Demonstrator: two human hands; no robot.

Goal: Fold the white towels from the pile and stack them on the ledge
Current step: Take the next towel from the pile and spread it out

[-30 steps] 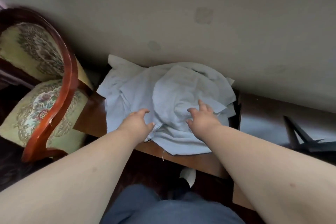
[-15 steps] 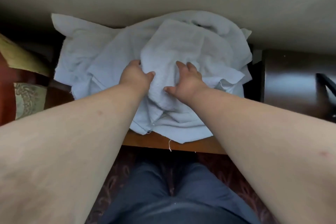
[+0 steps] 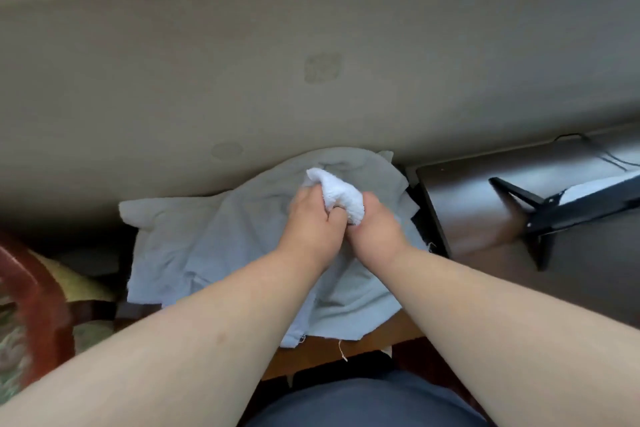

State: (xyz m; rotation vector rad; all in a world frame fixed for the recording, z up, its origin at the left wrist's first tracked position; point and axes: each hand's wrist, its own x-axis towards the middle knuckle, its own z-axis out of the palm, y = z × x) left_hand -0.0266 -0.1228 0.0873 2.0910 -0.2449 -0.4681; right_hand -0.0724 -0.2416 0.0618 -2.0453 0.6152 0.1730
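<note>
In the head view, both hands meet over the pile of white towels [image 3: 221, 246], which lies heaped on a wooden counter [image 3: 349, 350] against a beige wall [image 3: 311, 45]. The left hand [image 3: 313, 222] and the right hand [image 3: 375, 229] each have their fingers curled tight around one bunched white towel [image 3: 341, 192], lifted just above the pile, so both grips are clamped on it, knuckles touching. To the left, a red-framed chair [image 3: 41, 302] with a patterned cushion stands near the counter's edge. To the right, a dark glossy cabinet top [image 3: 485, 204] carries a black metal stand [image 3: 540, 215] and a thin cable [image 3: 602, 156]. The forearms cover the front of the pile.
</note>
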